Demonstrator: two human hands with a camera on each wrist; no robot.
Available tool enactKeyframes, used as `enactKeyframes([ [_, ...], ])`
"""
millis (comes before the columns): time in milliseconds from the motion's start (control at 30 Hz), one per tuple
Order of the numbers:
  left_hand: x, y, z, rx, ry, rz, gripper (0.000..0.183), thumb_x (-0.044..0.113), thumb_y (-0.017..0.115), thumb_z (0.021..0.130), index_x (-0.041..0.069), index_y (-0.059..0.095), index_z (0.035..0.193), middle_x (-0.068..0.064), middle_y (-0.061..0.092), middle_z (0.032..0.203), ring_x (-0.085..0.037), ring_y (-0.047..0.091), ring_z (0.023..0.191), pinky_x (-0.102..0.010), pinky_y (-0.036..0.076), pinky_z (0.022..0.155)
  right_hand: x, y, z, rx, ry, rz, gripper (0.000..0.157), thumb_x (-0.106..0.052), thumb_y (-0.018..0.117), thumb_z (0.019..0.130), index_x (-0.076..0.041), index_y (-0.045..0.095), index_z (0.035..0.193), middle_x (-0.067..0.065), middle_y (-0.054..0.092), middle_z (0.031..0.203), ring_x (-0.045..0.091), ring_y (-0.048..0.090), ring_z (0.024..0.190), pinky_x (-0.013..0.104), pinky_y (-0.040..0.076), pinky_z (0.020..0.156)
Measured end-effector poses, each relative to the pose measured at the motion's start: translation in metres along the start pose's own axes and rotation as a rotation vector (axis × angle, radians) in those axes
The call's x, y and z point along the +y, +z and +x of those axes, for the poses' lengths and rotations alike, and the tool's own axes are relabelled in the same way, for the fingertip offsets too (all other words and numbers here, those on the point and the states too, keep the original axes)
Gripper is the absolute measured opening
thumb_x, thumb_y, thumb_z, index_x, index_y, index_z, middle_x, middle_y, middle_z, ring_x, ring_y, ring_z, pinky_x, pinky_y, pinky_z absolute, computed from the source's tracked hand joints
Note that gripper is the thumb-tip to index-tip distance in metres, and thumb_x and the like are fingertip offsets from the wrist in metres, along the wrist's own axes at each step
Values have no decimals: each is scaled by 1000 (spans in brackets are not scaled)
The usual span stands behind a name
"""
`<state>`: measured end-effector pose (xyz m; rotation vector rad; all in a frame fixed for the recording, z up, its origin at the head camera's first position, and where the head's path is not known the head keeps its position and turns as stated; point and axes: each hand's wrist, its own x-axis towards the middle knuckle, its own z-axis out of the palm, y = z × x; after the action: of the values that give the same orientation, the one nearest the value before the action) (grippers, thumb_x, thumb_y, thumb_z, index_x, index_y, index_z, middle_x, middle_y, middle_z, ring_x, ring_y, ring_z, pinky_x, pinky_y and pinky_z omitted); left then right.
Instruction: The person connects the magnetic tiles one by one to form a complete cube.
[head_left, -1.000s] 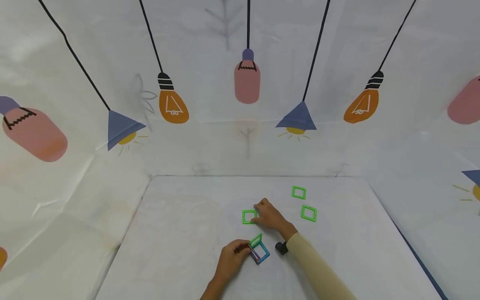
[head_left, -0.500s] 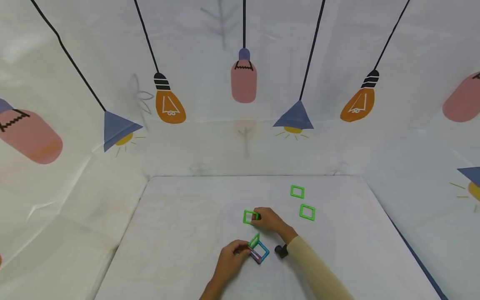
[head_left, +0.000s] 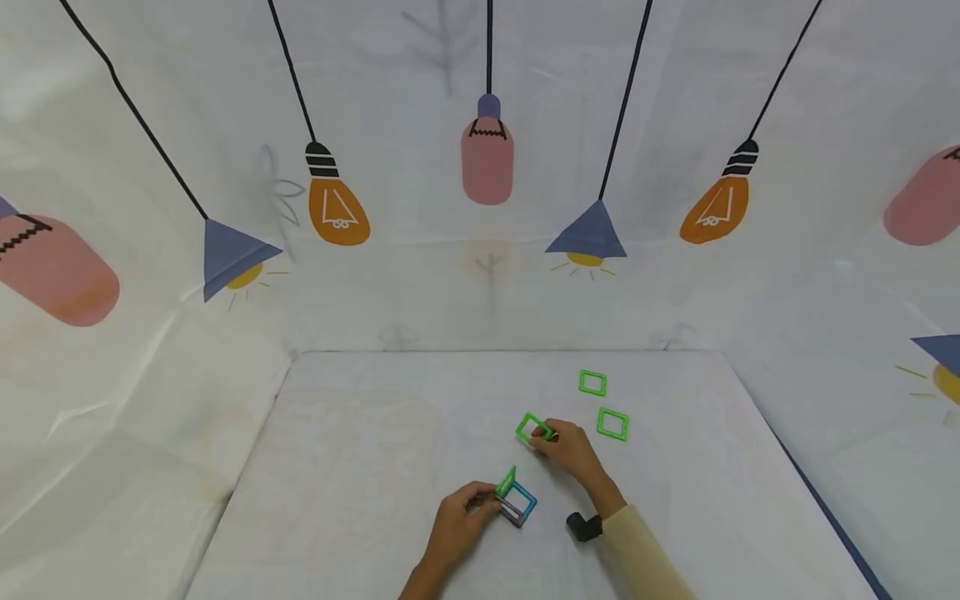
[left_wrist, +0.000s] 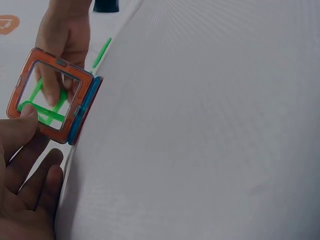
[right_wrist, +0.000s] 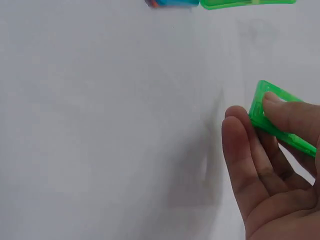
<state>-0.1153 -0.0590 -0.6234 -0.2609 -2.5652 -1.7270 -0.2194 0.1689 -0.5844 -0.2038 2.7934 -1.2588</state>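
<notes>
My left hand (head_left: 457,521) pinches a small build of square magnetic tiles low on the table. It joins an orange tile (left_wrist: 20,87), a blue tile (head_left: 529,508) and a green tile (head_left: 506,482) that stands up at its far left side. In the left wrist view the thumb lies against the orange frame. Farther back, my right hand (head_left: 573,454) holds another green square tile (head_left: 522,422) between thumb and fingers, apart from the build. The right wrist view shows this held tile (right_wrist: 256,112) tilted, its far end cut off by the frame edge.
Two loose green square tiles lie at the back right, one farther back (head_left: 581,381) and one nearer (head_left: 598,421). A small black device (head_left: 583,527) sits at the right wrist. The white table (head_left: 360,467) meets a lamp-printed sheet (head_left: 420,292) behind.
My right hand has taken hold of the green tile that lay beyond the build and moved it right, turning it. The left hand stays on the build, whose green tile now appears more edge-on.
</notes>
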Motion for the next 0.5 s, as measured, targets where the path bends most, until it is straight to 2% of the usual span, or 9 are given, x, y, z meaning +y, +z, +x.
enactKeyframes([
  [133,0,0,0,10,-15,18,21,31,76,87,21,73,105,8,76,103,-5,68,96,-23,57,84,5,-4,-21,40,61,31,10,-21,79,86,-16,70,86,-4,69,80,10,57,71,24,47,62],
  [233,0,0,0,7,-26,29,21,32,76,86,22,73,104,10,75,103,-5,68,99,-22,57,85,6,-4,-38,66,75,18,11,-17,80,85,-17,69,85,-6,67,79,9,54,69,22,45,60],
  [333,-1,1,-1,9,-17,36,21,32,77,86,22,73,104,10,75,103,-6,69,100,-23,57,86,4,-1,-52,95,37,-22,12,-12,80,84,-17,68,83,-7,65,75,7,51,67,20,45,59],
  [500,-2,2,-3,17,31,36,21,32,77,86,22,73,104,9,75,103,-7,70,100,-23,57,85,-2,6,-68,150,-91,-81,16,-5,81,81,-17,70,82,-10,64,74,-1,51,66,18,50,60],
])
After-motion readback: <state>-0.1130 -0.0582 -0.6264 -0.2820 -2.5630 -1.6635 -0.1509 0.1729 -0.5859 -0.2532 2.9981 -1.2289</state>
